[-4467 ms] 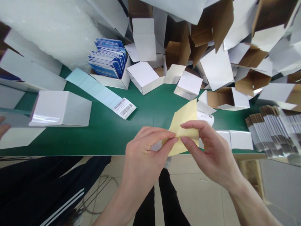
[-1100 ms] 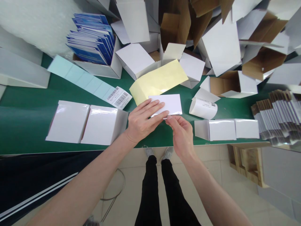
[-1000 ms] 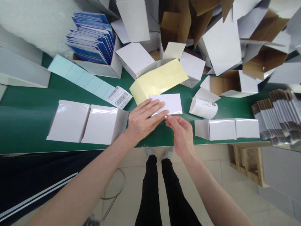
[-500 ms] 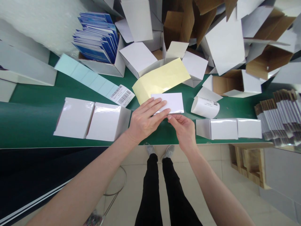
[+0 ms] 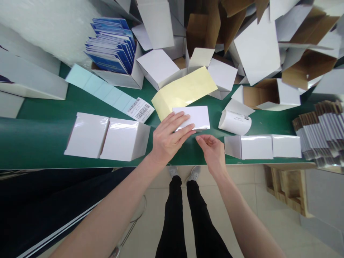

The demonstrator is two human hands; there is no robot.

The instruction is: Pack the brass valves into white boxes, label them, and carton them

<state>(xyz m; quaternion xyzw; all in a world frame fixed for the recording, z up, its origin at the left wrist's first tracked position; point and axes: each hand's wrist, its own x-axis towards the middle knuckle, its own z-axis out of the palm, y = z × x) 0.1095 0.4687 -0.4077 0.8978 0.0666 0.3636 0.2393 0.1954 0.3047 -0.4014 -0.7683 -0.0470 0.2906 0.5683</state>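
Note:
A small white box (image 5: 200,116) lies on the green tabletop in front of me. My left hand (image 5: 172,130) holds it, the fingers laid across the left part of its top and the thumb along its near edge. Just below the box's near right corner is my right hand (image 5: 211,147), apart from the box. Its thumb and forefinger are pinched together; whether something tiny sits between them I cannot make out. Behind the box a curled sheet of yellow backing paper (image 5: 188,89) leans on other boxes. A strip of pale blue labels (image 5: 107,95), with barcodes at one end, lies to the left.
Two white boxes (image 5: 120,138) stand left of my hands, two more (image 5: 256,147) at the right edge. A curled white label roll (image 5: 235,122) lies nearby. Blue booklets (image 5: 113,46) fill a tray behind. Opened cartons (image 5: 258,46) crowd the back; flat cartons (image 5: 321,132) stand far right.
My right hand has drawn back from the box's near edge, slightly right and toward me. My left hand stays on the box. The view has shifted slightly.

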